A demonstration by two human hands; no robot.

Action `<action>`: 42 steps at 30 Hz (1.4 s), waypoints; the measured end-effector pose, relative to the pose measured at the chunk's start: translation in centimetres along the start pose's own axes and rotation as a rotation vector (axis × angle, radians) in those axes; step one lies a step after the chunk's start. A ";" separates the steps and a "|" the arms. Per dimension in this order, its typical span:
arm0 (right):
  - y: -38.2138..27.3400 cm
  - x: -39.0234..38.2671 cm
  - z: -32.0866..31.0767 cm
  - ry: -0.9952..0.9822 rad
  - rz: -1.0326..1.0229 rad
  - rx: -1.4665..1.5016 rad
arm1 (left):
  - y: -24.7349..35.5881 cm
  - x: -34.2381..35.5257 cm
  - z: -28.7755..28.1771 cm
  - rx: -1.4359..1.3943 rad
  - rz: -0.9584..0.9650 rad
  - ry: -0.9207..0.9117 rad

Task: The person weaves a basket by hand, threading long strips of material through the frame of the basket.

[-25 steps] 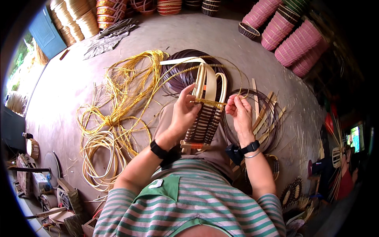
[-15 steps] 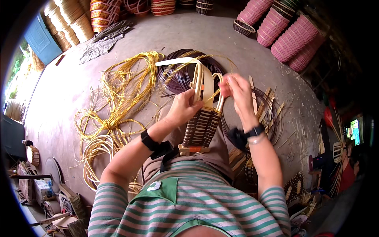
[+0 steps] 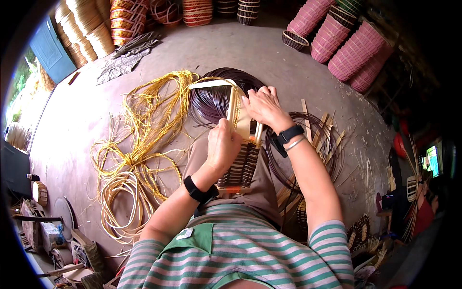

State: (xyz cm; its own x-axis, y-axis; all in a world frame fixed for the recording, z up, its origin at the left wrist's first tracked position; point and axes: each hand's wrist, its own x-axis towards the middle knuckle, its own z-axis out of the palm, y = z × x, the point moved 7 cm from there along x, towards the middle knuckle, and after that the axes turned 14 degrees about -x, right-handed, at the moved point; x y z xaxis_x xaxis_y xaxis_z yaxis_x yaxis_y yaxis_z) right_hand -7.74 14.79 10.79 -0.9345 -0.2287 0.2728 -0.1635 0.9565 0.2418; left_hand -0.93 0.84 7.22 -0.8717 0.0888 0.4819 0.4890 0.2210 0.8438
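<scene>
On my lap leans a small basket (image 3: 244, 166) of dark brown weave, with pale bent rods and a broad pale strip (image 3: 244, 124) rising from it. My left hand (image 3: 224, 147) is closed on its left edge, where the weave meets the rods. A gold twisted strand (image 3: 237, 111) runs up beside the pale rods above that hand. Over the right-hand rods lies my right hand (image 3: 263, 107), fingers bent and closed; what they pinch is hidden. Beyond the basket sits a coil of dark glossy strands (image 3: 209, 103) on the floor.
A tangle of gold strands (image 3: 156, 106) and a coil of pale cane (image 3: 118, 212) lie at left. Dark cane loops (image 3: 308, 123) and wooden strips (image 3: 320, 132) are at right. Stacked pink baskets (image 3: 353, 55) stand far right, tools (image 3: 62, 241) near left.
My right hand has moved left and down onto the rods. The gold strand no longer stretches between my hands. My left hand has shifted down and left, and the basket has turned.
</scene>
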 end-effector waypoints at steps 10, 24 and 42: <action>3.7 1.1 5.4 -0.113 0.234 1.166 | -0.2 -0.2 -0.2 -0.020 -0.075 -0.015; 1.5 -0.8 0.5 -0.142 0.179 1.570 | -1.8 -0.5 0.8 -1.191 -0.587 -0.307; 48.0 -35.7 -1.7 0.292 1.147 -0.346 | -4.0 -1.1 0.0 -1.052 -0.733 -0.374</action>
State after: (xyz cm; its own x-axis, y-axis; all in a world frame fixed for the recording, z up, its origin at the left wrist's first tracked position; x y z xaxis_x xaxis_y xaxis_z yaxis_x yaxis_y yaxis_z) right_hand 18.36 68.53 14.22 -0.3688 0.6372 0.6767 0.8388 0.5419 -0.0532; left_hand -1.90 -0.18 3.29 -0.8154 0.5686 -0.1090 -0.4491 -0.5024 0.7388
